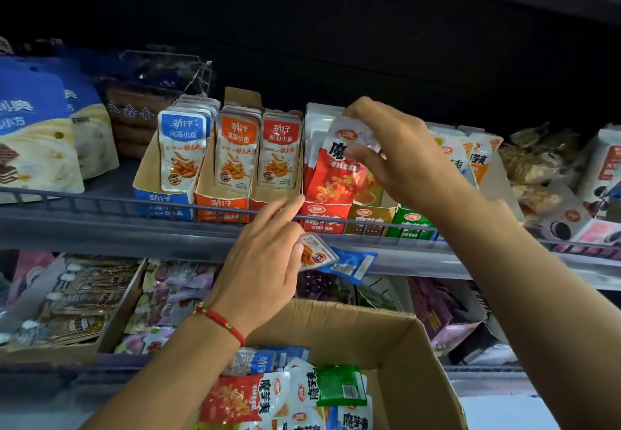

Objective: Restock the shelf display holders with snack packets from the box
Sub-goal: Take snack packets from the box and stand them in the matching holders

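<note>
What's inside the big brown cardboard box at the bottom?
The cardboard box holds loose snack packets: a red packet, a green packet, and blue and white ones. The left arm and the frame edge hide whatever lies deeper.

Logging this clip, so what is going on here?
A person is restocking a shop shelf. The right hand pinches a red snack packet at its top, over the red display holder. The left hand holds small packets, orange and blue, below the shelf rail. The cardboard box beneath holds more.
</note>
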`<action>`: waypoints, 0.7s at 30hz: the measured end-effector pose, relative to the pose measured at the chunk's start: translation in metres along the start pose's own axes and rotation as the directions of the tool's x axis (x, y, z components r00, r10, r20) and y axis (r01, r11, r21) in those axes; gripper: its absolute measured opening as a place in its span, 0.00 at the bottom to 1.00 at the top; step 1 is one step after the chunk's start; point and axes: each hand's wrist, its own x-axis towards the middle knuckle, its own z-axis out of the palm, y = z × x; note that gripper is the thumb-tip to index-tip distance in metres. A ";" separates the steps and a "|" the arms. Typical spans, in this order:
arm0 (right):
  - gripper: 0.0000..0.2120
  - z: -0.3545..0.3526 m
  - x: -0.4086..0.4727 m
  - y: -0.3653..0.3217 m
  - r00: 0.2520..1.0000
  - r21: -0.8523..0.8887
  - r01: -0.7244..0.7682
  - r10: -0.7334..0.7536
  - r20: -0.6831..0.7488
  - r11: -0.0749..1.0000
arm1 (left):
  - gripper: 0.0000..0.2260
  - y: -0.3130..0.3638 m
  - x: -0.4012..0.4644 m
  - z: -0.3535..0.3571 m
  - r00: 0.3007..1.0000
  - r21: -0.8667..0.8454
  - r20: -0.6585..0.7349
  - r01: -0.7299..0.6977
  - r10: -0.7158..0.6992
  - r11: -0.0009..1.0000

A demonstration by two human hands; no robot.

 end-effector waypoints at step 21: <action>0.29 0.076 -0.050 -0.049 0.982 0.084 0.190 -0.188 -0.036 0.978 | 0.08 -0.020 -0.031 -0.073 0.753 -0.788 0.177 0.494 -0.633 0.368</action>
